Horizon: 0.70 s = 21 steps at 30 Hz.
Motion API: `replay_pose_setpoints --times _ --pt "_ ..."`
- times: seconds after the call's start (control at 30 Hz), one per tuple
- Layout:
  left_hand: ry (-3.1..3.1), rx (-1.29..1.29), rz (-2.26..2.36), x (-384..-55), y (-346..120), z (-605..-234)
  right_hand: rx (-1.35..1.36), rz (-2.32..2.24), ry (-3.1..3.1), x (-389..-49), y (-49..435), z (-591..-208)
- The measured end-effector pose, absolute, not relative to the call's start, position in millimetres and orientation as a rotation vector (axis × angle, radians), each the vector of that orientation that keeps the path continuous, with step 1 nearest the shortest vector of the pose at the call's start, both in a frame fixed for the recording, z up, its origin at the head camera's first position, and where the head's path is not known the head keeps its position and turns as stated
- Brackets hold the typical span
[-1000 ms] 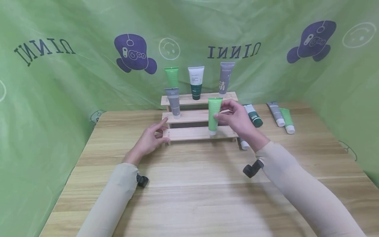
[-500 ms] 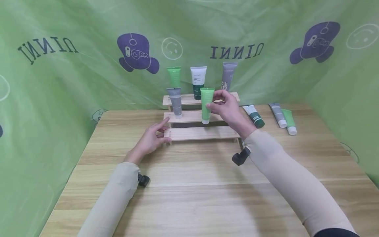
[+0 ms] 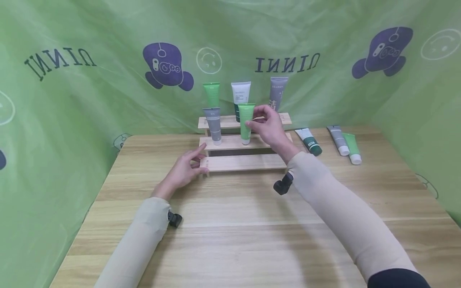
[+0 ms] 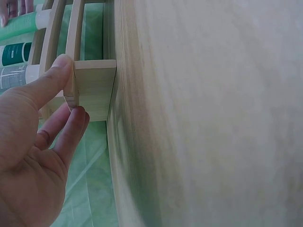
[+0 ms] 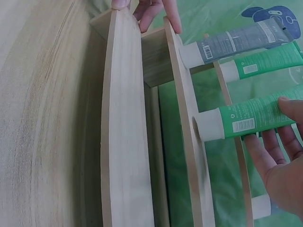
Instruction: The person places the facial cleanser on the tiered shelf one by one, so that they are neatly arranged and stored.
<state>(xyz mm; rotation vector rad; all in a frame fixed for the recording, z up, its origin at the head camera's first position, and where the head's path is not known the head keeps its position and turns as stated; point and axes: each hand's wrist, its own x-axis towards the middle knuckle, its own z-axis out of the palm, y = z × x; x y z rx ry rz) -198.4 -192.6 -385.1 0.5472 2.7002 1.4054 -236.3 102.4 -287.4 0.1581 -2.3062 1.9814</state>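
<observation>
My right hand (image 3: 268,126) pinches a green squeeze tube (image 3: 246,114) between thumb and fingers. The tube stands upright, white cap down, at the middle tier of a three-step wooden display rack (image 3: 245,162); in the right wrist view its cap (image 5: 209,125) meets that shelf. At the rack's left end, my left hand (image 3: 183,170) grips the lowest shelf, thumb above and fingertips below in the left wrist view. A grey tube (image 3: 214,127) stands left on the middle tier. The top tier bears a green tube (image 3: 211,94), a white-and-dark-green tube (image 3: 240,92) and a purple-grey tube (image 3: 277,90).
Right of the rack, a white-and-green tube (image 3: 309,141), a grey tube (image 3: 337,140) and another green tube (image 3: 352,148) lie on the wooden table (image 3: 223,232). A green printed curtain (image 3: 119,96) hangs close behind the rack and at both sides.
My right hand has carried the green tube up, back and leftward from in front of the lowest shelf to the middle tier. My left hand keeps its grip on the rack.
</observation>
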Motion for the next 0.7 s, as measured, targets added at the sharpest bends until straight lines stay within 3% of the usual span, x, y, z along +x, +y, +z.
replay_pose_setpoints --times 0.7 --pt "2.7 0.53 1.403 -198.3 -192.1 -385.1 0.209 1.973 -2.31 -236.3 91.2 -292.0"
